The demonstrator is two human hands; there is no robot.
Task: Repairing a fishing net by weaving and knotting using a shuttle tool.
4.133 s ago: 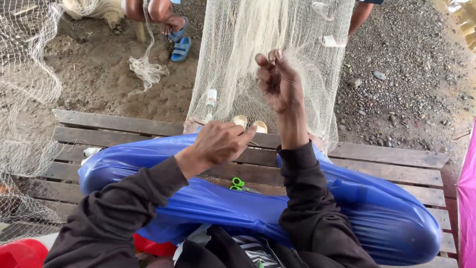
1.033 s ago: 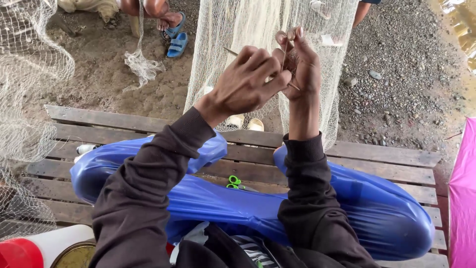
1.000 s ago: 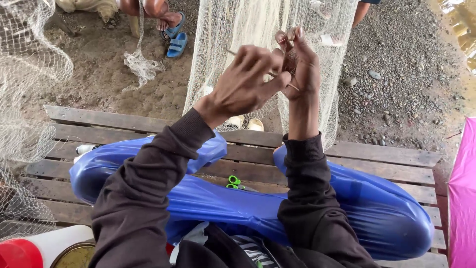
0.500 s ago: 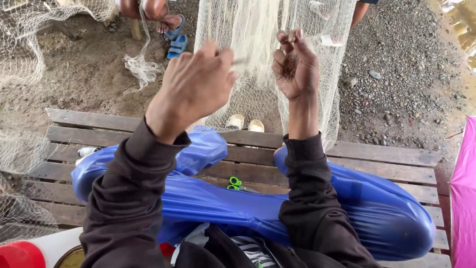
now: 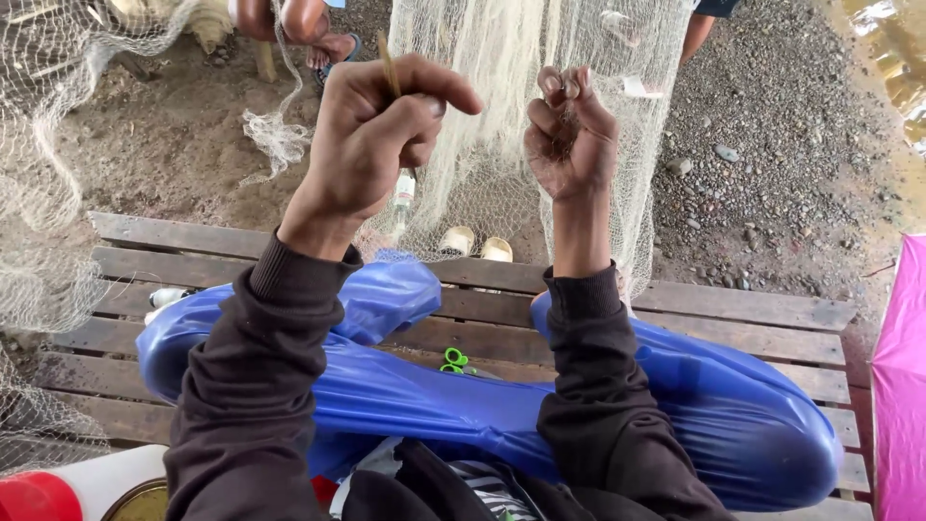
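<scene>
A pale fishing net (image 5: 502, 106) hangs in front of me over the sandy ground. My right hand (image 5: 571, 130) is raised with its fingers pinched on the net's mesh. My left hand (image 5: 381, 130) is raised to the left of it, closed on a thin yellowish netting needle (image 5: 388, 63) whose tip sticks up above the fist. Both arms wear dark long sleeves. Blue plastic sheeting (image 5: 463, 400) covers my legs on a wooden bench (image 5: 743, 304).
Small green-handled scissors (image 5: 451, 361) lie on the bench between my knees. More net (image 5: 43, 193) drapes at the left. Another person's leg with a sandalled foot (image 5: 318, 39) is at the top. A pink cloth (image 5: 899, 386) is at the right, a red-and-white container (image 5: 68, 487) bottom left.
My left hand has pulled away from the right hand, up and to the left, with the needle. The right hand has stayed on the net.
</scene>
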